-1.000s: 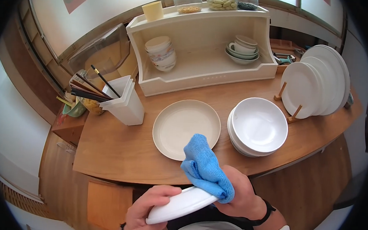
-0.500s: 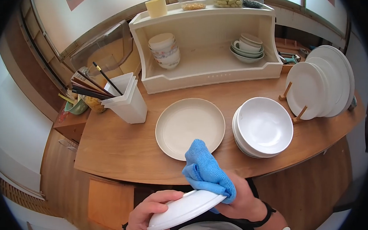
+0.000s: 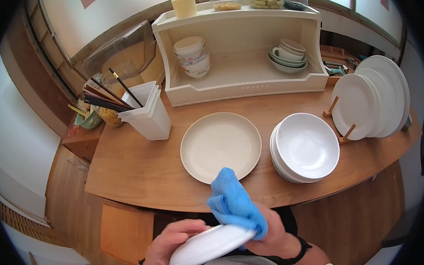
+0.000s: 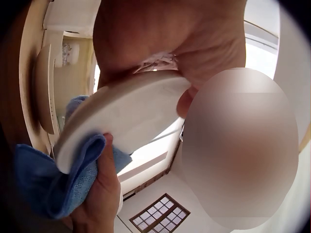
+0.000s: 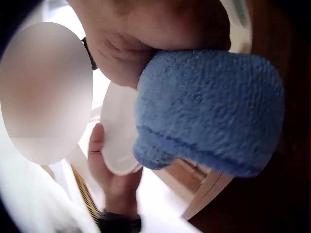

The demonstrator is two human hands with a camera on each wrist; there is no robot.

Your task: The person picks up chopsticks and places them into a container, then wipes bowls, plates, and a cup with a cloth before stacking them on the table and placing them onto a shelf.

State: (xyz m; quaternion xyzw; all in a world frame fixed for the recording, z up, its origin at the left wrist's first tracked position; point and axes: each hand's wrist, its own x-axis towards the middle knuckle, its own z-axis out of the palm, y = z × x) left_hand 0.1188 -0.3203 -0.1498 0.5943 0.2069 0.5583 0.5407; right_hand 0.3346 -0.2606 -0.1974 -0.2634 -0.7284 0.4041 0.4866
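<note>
A white dish (image 3: 210,247) is held tilted near the body, below the table's front edge. My left hand (image 3: 171,243) grips its left side, fingers over the rim. At the dish's right edge, my right hand (image 3: 276,234) pinches it through a bunched blue cloth (image 3: 232,201). In the left wrist view the cloth (image 4: 73,184) wraps the dish's rim (image 4: 116,116), with the right thumb pressing on it. The right wrist view shows the cloth (image 5: 209,107) large in front, covering the right fingers, and the left hand (image 5: 116,179) on the dish's far side.
On the table (image 3: 133,171) lie a beige plate (image 3: 221,147), stacked white bowls (image 3: 307,146), a utensil holder (image 3: 150,115) and racked plates (image 3: 357,106). Behind stands a cream shelf (image 3: 243,88) with bowls and cups.
The dish and cloth have shifted slightly down, and the cloth's folds have changed a little at the rim. Both hands keep their grip. The head view has tilted and shifted slightly.
</note>
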